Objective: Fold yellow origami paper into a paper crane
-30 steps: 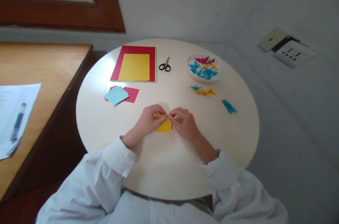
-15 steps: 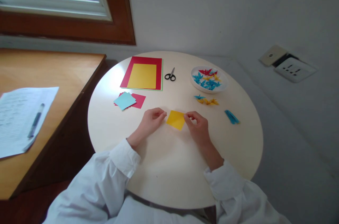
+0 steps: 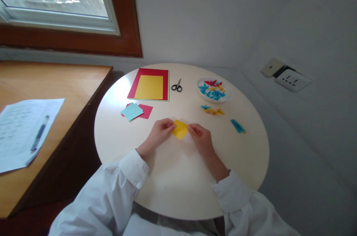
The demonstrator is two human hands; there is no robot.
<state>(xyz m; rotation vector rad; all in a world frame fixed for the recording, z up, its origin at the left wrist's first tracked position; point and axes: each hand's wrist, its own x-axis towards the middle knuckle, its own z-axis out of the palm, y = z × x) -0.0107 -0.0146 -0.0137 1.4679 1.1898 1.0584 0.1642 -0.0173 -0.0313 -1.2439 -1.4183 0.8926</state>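
Note:
A small yellow square of paper [image 3: 180, 130] is held between my two hands over the middle of the round table. My left hand [image 3: 161, 131] pinches its left corner between thumb and fingers. At the opposite corner, my right hand [image 3: 201, 139] grips the paper in the same way. Behind my left hand lie light blue paper squares [image 3: 132, 111] on top of pink squares [image 3: 147, 111]. Beyond my right hand, a few folded paper cranes [image 3: 213, 110] in blue and yellow rest on the table, with folded blue paper strips [image 3: 238, 126] further right.
Black-handled scissors [image 3: 177, 86] lie behind the paper. Larger red and yellow sheets [image 3: 149, 88] are stacked at the back left. A white dish [image 3: 214, 100] holds several folded cranes. On the wooden desk [image 3: 75, 79] to the left are written sheets [image 3: 16, 128] and a pen [image 3: 39, 133].
My left hand, earlier just apart from the yellow paper, now pinches its left corner. The paper has turned and now has a corner toward me. The whole view has shifted slightly.

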